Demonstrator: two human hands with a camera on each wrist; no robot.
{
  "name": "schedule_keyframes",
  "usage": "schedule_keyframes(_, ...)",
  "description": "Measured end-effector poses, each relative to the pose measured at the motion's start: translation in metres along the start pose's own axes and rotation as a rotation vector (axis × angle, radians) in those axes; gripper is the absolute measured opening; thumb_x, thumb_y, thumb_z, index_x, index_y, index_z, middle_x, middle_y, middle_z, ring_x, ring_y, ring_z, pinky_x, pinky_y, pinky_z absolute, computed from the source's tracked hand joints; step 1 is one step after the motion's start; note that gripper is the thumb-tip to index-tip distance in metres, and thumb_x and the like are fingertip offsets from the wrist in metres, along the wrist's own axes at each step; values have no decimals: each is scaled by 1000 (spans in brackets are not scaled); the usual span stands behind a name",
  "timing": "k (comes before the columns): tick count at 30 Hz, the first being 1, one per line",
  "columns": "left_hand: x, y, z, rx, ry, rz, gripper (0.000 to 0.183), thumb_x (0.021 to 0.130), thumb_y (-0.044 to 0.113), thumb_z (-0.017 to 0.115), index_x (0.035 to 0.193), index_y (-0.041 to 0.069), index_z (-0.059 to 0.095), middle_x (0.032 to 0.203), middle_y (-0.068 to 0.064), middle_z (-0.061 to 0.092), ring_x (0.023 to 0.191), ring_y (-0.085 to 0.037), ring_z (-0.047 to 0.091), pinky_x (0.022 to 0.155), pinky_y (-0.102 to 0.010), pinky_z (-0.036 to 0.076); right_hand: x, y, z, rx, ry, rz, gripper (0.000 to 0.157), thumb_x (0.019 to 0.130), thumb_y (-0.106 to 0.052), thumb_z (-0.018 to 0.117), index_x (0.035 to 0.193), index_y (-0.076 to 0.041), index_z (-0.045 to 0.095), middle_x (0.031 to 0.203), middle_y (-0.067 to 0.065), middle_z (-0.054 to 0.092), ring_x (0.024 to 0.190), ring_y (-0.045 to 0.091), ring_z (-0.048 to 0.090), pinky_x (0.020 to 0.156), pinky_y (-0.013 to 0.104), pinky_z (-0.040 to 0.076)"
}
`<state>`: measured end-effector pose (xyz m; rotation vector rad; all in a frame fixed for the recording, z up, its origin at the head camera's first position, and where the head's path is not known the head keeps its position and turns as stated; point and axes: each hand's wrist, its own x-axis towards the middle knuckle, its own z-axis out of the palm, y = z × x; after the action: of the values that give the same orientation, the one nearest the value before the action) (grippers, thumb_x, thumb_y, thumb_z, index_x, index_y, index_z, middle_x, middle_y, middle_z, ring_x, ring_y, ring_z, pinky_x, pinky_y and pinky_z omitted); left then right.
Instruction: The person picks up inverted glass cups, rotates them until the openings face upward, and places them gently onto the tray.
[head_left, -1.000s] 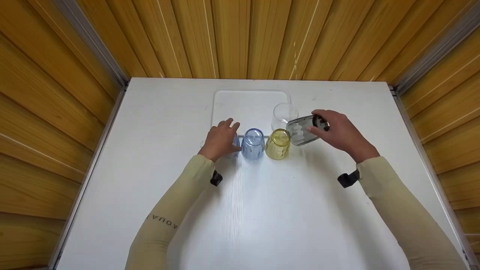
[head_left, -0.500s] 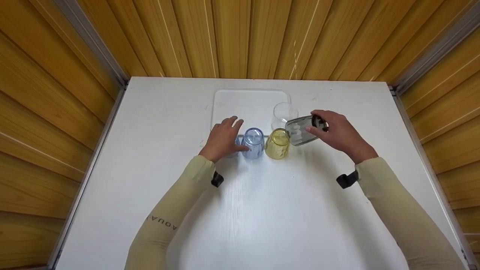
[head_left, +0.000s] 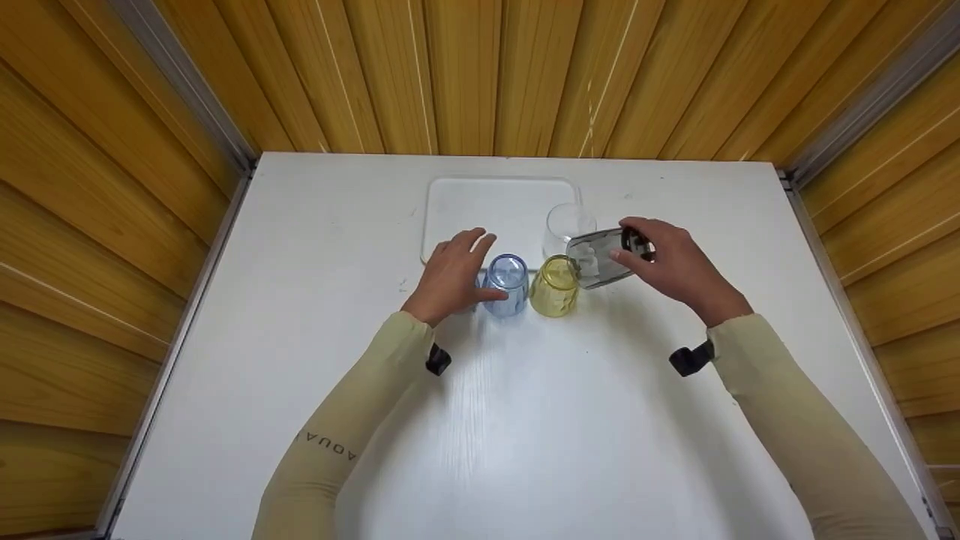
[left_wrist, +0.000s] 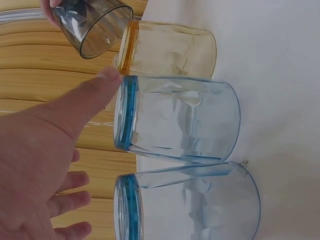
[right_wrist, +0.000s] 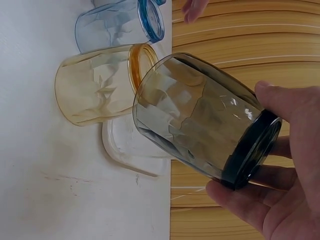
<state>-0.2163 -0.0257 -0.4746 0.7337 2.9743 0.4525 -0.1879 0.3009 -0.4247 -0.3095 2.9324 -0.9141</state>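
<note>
The right hand (head_left: 679, 260) grips a tilted grey glass (right_wrist: 200, 120) (by its base) near the yellow glass (head_left: 555, 291); the left hand (head_left: 451, 277), fingers apart, is near two blue glasses (left_wrist: 182, 120).

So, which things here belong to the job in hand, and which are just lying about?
Apparently part of the job:
grey glass, held by the right hand
two blue glasses, beside the left hand
yellow glass, in line with them

Probably just lying about, untouched:
clear glass
white tray
</note>
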Motion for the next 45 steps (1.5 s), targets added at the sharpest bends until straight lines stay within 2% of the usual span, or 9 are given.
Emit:
schedule_keyframes(15,0,5,-1,-13,45,35,95,72,62,74,147,15,39,152,-6,39,143,-23,33,117,-43,30,1,-2,5,25,-8,-13,60,93,-49,57,138,-10,48,129,15,57,113,31,56,93,53,50)
schedule_keyframes(23,2,8,-2,-23,39,21,96,71,63,74,147,18,38,153,-4,38,144,-21,32,119,-42,27,2,-1,8,37,-3,-4,59,94,-49,56,138,-11,48,127,14,58,113,30,56,93,52,49)
schedule_keyframes(38,1,13,-1,-48,28,-15,96,69,64,75,148,22,38,153,-1,37,143,-19,31,120,-43,25,1,-3,13,73,16,-39,59,95,-48,55,136,-7,49,121,15,60,111,31,57,92,51,48)
schedule_keyframes(45,1,14,0,-75,33,-10,95,70,62,75,148,22,38,153,-1,37,144,-19,31,120,-43,24,0,-2,11,75,31,-45,55,95,-45,55,135,-8,49,117,15,61,109,31,58,89,49,49)
